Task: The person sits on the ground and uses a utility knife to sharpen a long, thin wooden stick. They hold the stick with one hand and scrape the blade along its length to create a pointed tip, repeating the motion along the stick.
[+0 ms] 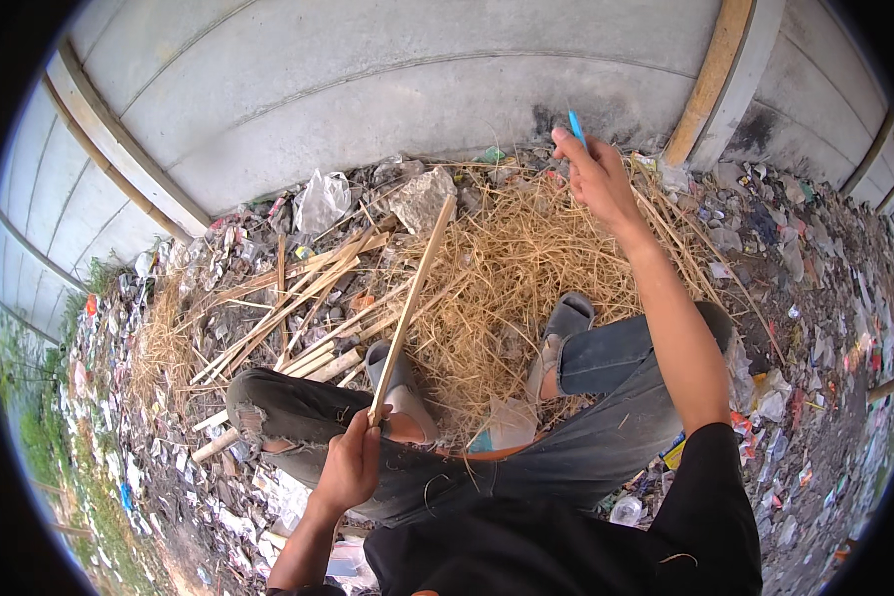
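Grey concrete wall panels [407,114] backed uneven, litter-covered ground [765,288], with a loose heap of straw-like shavings [512,263] underfoot, so shifting weight could have meant a slip. Pale strip [413,313] stood tilted above the heap, pinched near its lower end by the left hand [350,467], upper end looking unsupported, so a side load could have twisted it loose. Right hand [596,184] had fingers curled round a small blue item [576,127]; if bladed (couldn't tell), a slip risked bare skin.
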Motion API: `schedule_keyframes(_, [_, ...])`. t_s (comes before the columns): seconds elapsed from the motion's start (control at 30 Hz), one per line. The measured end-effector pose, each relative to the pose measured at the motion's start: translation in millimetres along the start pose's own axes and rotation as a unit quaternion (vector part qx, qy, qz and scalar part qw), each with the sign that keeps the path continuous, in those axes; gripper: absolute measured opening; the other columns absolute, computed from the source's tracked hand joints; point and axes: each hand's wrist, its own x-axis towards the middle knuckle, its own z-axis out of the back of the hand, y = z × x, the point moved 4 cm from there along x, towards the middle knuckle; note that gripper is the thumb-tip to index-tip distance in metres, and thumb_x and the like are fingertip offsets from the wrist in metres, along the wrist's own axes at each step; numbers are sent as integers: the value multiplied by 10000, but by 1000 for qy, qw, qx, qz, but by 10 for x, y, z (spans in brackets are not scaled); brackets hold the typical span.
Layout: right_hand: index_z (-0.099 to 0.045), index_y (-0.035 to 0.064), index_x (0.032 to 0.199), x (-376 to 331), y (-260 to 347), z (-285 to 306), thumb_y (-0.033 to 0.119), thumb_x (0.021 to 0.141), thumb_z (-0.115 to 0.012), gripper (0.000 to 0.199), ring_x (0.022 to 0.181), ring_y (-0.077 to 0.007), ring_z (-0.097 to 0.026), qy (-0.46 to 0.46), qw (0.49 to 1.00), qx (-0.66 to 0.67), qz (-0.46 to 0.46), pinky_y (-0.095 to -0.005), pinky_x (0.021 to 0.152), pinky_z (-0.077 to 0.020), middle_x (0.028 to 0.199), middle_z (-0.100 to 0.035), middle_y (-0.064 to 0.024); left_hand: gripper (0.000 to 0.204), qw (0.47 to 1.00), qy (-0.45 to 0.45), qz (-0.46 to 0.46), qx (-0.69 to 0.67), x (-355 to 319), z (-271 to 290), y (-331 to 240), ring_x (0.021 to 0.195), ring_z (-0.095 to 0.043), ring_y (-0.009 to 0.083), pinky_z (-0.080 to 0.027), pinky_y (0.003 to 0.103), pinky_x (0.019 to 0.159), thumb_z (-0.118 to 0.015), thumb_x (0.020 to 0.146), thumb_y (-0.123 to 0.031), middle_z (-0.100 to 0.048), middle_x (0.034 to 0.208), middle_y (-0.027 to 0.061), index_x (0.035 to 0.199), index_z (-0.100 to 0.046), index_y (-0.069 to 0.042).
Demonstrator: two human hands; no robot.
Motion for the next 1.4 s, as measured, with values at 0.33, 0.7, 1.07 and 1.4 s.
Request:
schedule_keyframes(0.33, [-756,56,905,-385,360,-652,454,966,-756,403,474,-56,-367,175,981,46,64,-291,471,-254,546,-431,82,348,997,-29,-69,-11,101,-86,-176,544,-437,106,-374,310,557,-430,1076,-82,-437,585,36,1373,-578,23])
schedule_keyframes(0.7, [-709,72,822,-702,241,-871,395,1003,-732,371,461,-30,-386,172,967,180,-61,-245,439,-259,544,-439,81,367,995,-7,-94,-30,305,-136,-408,675,-669,284,-514,351,640,-464,1065,-41,-651,723,157,1414,-532,49])
schedule_keyframes(1.07, [-694,29,846,-1627,328,-1409,626,1029,-541,643,489,-322,-652,264,924,-214,176,-447,493,-500,535,-596,-146,328,986,-124,-111,-15,686,-195,-407,664,-716,433,-513,453,577,-538,1060,-77,-651,704,270,1356,-547,64])
schedule_keyframes(1.4, [-712,45,812,-630,23,-1032,665,1070,-390,745,488,-269,-621,159,928,-328,83,-413,475,-485,513,-571,-77,296,997,-65,-41,-2,585,-176,-272,682,-709,447,-527,453,581,-556,1060,-98,-666,720,279,1313,-561,55])
